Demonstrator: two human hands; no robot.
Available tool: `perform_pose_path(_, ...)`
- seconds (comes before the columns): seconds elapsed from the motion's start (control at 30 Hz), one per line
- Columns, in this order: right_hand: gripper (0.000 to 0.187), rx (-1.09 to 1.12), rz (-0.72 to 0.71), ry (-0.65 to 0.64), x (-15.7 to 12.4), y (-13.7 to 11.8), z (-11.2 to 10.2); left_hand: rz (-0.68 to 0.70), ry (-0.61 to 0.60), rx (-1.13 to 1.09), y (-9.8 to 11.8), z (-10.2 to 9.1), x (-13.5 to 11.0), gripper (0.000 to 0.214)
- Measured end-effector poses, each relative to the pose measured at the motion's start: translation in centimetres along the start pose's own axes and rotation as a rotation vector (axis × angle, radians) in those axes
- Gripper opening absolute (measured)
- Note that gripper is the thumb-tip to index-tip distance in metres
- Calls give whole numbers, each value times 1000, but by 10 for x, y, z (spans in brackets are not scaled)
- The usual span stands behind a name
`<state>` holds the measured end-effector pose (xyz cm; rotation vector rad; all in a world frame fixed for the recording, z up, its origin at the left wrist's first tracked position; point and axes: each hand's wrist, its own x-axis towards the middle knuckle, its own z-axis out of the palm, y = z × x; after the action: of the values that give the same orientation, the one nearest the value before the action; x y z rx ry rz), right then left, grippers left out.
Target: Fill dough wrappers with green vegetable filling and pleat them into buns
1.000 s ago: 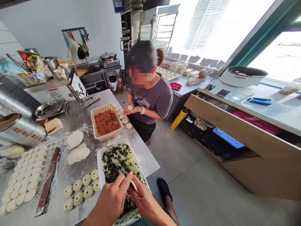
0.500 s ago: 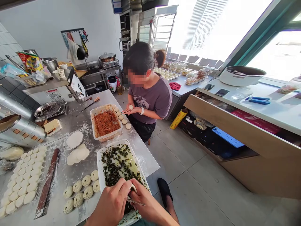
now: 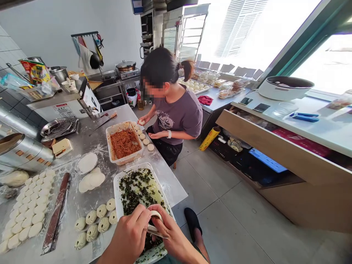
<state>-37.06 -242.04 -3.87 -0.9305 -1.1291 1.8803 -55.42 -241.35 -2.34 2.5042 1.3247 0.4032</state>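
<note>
Over the near end of a white tray (image 3: pixel 117 200) of chopped dark-green filling (image 3: pixel 137 187), my two hands meet around a bun (image 3: pixel 157 213). My left hand (image 3: pixel 130 229) pinches the bun's dough edge from the left. Curled around its other side is my right hand (image 3: pixel 172 231), its thumb at the dough opening. A thin metal strip, perhaps a filling spatula (image 3: pixel 156 231), shows under the right thumb; its handle is hidden. Left of the tray sit several pleated buns (image 3: pixel 92 233). Flat dough wrappers (image 3: pixel 92 179) overlap beyond them.
A co-worker (image 3: pixel 176 110) works across the table corner beside a tub (image 3: pixel 125 161) of reddish filling. Flattened dough pieces (image 3: pixel 29 209) lie in rows at left, near a brown rolling stick (image 3: pixel 56 212). A knife (image 3: pixel 106 121) rests farther back. Below right is tiled floor.
My fingers have shifted on the bun, so more of its white rim and the metal strip shows. The co-worker's hands have parted, one setting a dough piece by the reddish tub.
</note>
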Motion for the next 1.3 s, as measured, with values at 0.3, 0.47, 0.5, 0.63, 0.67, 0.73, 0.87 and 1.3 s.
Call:
perform_pose_path(0.3,37,-247,91,-28,3,-1,-8,48,-101,65,-3,-1,4,28)
perform_pose_path(0.47,28,-317,65,-7,5,-17,-10,68,-123,109,-7,0,7,31)
perform_pose_path(0.5,31,-270,95,-18,5,-19,-11,49,-117,94,-8,0,7,26)
perform_pose_path(0.63,35,-84,110,20,7,-18,-9,17,-71,51,-10,0,7,29)
perform_pose_path(0.67,36,-87,73,39,9,-15,-8,28,-65,62,-10,1,8,33)
perform_pose_path(0.73,40,-92,32,46,12,-9,-7,47,-64,84,-10,2,8,35)
perform_pose_path(0.87,46,-54,74,-6,16,3,-7,43,-75,57,-9,3,9,28)
perform_pose_path(1.3,38,-286,2,47,11,-16,-10,88,-90,88,-8,-1,9,38)
